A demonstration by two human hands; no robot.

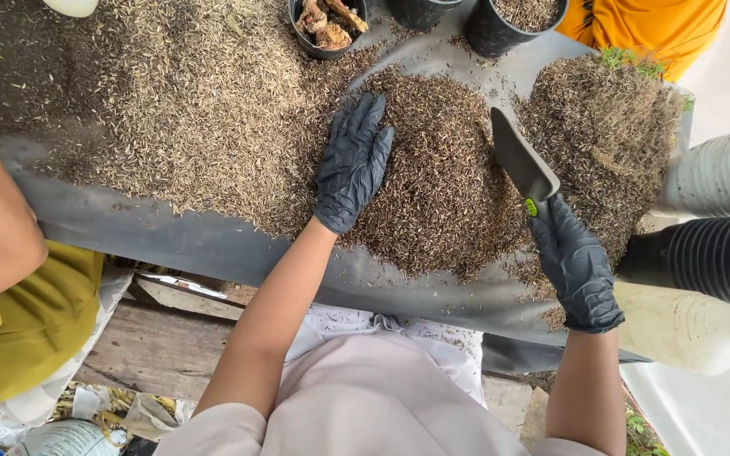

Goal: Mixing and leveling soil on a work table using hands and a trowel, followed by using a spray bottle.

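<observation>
Right hand point(579, 268) fingers gripping scoop point(521, 160) beside husk pile point(441, 177); left hand point(352, 165) fingers spread flat on pile.

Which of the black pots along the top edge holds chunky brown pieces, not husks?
The leftmost pot, just above the left hand; the right pot holds fine husk material.

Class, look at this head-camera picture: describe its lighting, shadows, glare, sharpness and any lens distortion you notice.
Head view: soft, even daylight with only faint shadows under the left hand on the husk pile; the right hand and its dark scoop are sharp; the white ground at lower right is overexposed, nearly featureless; the grey sheet's edge bows, suggesting wide-angle distortion.
</observation>
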